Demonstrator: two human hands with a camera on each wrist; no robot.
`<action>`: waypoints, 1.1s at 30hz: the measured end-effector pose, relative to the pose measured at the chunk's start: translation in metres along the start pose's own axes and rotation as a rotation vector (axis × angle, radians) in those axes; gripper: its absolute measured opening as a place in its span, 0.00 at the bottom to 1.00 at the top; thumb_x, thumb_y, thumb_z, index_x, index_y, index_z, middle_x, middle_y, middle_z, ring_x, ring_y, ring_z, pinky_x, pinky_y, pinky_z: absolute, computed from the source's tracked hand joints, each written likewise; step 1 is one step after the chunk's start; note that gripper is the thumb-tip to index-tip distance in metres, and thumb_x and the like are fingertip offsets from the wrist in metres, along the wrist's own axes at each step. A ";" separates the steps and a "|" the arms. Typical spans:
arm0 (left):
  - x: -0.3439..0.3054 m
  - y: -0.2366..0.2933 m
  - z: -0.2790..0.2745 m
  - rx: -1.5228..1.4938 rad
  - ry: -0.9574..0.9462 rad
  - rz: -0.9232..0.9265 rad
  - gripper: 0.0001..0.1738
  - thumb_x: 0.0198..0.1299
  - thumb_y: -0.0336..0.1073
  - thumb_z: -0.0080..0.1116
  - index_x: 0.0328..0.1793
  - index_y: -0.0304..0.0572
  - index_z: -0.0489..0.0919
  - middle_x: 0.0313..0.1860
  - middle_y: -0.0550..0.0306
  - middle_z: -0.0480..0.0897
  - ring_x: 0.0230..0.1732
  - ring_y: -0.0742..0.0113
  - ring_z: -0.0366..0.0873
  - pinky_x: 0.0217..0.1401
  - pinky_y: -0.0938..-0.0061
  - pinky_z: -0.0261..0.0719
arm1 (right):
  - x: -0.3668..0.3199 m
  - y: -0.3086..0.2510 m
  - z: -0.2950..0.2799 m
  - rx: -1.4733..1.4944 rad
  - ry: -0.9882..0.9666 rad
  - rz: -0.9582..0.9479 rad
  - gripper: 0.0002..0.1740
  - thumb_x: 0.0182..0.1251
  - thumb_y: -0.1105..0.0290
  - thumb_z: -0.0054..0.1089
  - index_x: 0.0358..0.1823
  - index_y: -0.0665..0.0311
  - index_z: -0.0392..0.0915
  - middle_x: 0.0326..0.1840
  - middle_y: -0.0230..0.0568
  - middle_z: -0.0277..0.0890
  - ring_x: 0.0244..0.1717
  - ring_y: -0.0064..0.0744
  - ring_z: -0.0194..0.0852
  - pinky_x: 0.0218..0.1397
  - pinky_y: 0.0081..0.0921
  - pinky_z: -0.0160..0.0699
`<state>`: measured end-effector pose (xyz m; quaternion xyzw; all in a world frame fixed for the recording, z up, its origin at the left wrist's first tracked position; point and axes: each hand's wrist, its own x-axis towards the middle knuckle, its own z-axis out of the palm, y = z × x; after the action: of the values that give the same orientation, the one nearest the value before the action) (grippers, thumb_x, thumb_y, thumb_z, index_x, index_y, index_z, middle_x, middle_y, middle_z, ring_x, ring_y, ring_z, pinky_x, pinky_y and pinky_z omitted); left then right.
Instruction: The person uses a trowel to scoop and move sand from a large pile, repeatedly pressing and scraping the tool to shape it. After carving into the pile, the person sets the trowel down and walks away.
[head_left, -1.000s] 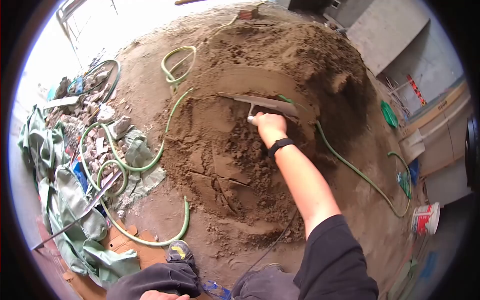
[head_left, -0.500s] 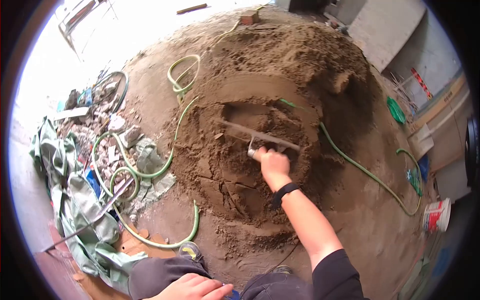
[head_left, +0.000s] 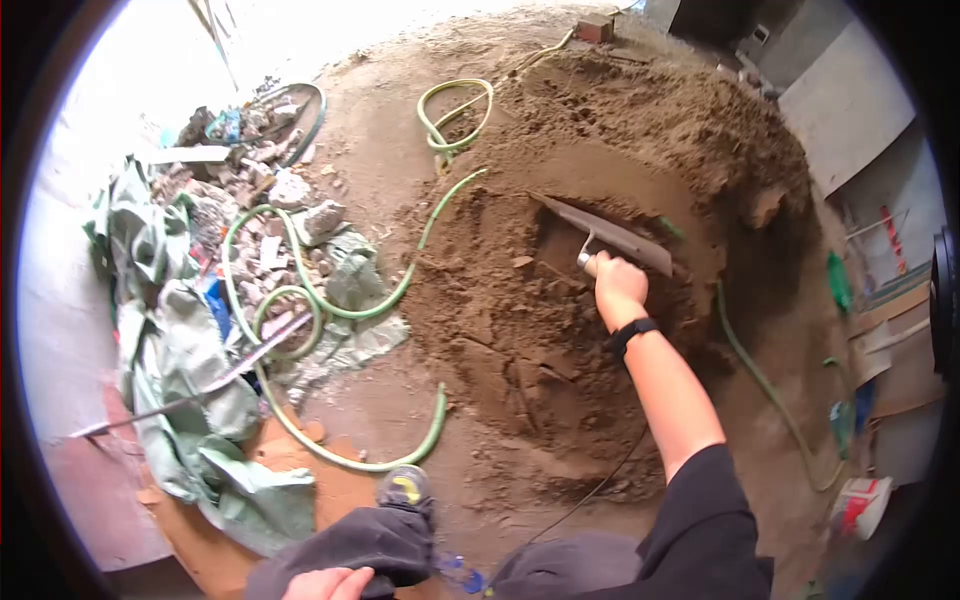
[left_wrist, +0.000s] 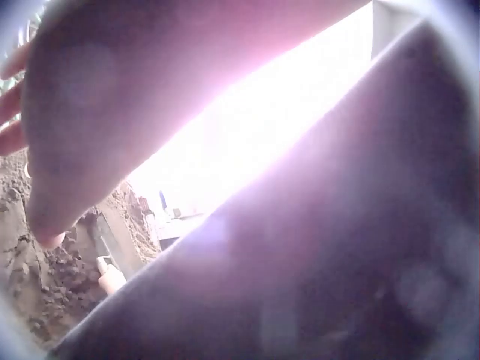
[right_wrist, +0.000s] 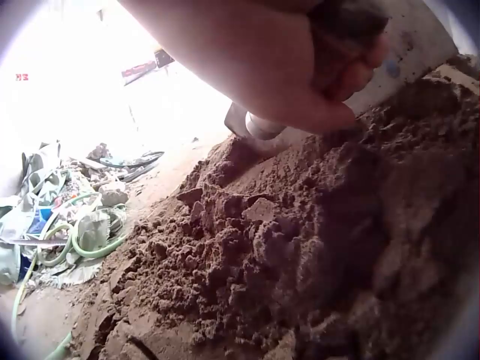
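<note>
In the head view my right hand (head_left: 620,288) grips the handle of a plastering trowel (head_left: 612,234). Its long flat metal blade lies slantwise over a hollow in a pile of damp brown sand (head_left: 500,310). From the right wrist, fingers curl round the grip, and the blade (right_wrist: 427,45) stands on edge against the sand beyond crumbly lumps (right_wrist: 262,214). My left hand (head_left: 328,583) rests over the trousered leg at the bottom, partly cut off. Its fingers (left_wrist: 11,101) extend loosely at the left wrist view's edge, holding nothing.
A green hose (head_left: 400,290) loops left of the sand, over rubble (head_left: 270,190) and a crumpled green tarp (head_left: 190,350). Another hose length (head_left: 765,385) runs along the right, near a white-and-red bucket (head_left: 860,507). A brick (head_left: 595,28) sits behind the pile.
The trowel in my right hand came back toward me over the sand, then moved away again to the hollow's far side. My left hand shows less now. The head view has shifted left.
</note>
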<state>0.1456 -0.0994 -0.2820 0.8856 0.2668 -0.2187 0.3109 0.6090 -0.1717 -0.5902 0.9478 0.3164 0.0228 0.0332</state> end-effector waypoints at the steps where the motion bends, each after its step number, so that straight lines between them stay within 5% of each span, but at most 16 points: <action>1: -0.003 0.001 -0.002 -0.017 -0.030 -0.043 0.27 0.58 0.38 0.62 0.62 0.34 0.71 0.54 0.41 0.75 0.55 0.43 0.71 0.60 0.60 0.68 | 0.005 -0.007 0.010 0.033 0.056 -0.020 0.07 0.65 0.67 0.52 0.38 0.58 0.78 0.29 0.40 0.81 0.33 0.39 0.84 0.34 0.37 0.81; 8: -0.002 0.004 0.005 0.036 -0.104 -0.049 0.27 0.58 0.37 0.61 0.62 0.35 0.70 0.53 0.40 0.74 0.56 0.42 0.71 0.61 0.61 0.68 | -0.014 -0.013 0.040 -0.053 0.298 -0.191 0.10 0.56 0.69 0.54 0.38 0.63 0.78 0.26 0.41 0.80 0.28 0.38 0.82 0.30 0.34 0.78; 11: 0.008 0.013 0.008 0.098 -0.089 0.052 0.27 0.59 0.37 0.61 0.62 0.35 0.70 0.53 0.40 0.75 0.56 0.42 0.71 0.61 0.60 0.68 | -0.046 -0.007 0.035 -0.004 0.165 -0.287 0.08 0.56 0.69 0.54 0.37 0.59 0.78 0.27 0.37 0.80 0.29 0.36 0.82 0.31 0.34 0.76; 22: 0.064 0.052 0.021 0.220 -0.282 0.487 0.29 0.59 0.40 0.61 0.63 0.35 0.70 0.54 0.43 0.75 0.56 0.45 0.71 0.60 0.61 0.68 | -0.155 0.085 -0.004 0.098 0.233 0.090 0.10 0.58 0.70 0.53 0.43 0.54 0.75 0.27 0.37 0.75 0.27 0.39 0.80 0.29 0.36 0.79; 27: 0.069 0.065 0.031 0.214 -0.336 0.653 0.31 0.56 0.41 0.62 0.64 0.35 0.69 0.54 0.43 0.74 0.55 0.47 0.72 0.60 0.61 0.68 | -0.131 0.152 -0.013 0.017 0.422 0.113 0.07 0.59 0.69 0.51 0.39 0.52 0.74 0.28 0.35 0.74 0.32 0.39 0.78 0.35 0.38 0.76; 33: 0.067 0.069 0.038 0.254 -0.330 0.660 0.31 0.57 0.41 0.62 0.64 0.35 0.69 0.55 0.44 0.74 0.56 0.47 0.71 0.60 0.61 0.68 | -0.092 0.149 0.017 0.031 0.282 0.194 0.05 0.61 0.69 0.50 0.38 0.54 0.74 0.28 0.38 0.77 0.32 0.41 0.80 0.35 0.39 0.77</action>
<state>0.2303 -0.1477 -0.3164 0.9082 -0.1152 -0.2776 0.2912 0.6257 -0.3461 -0.5977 0.9616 0.2255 0.1537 -0.0283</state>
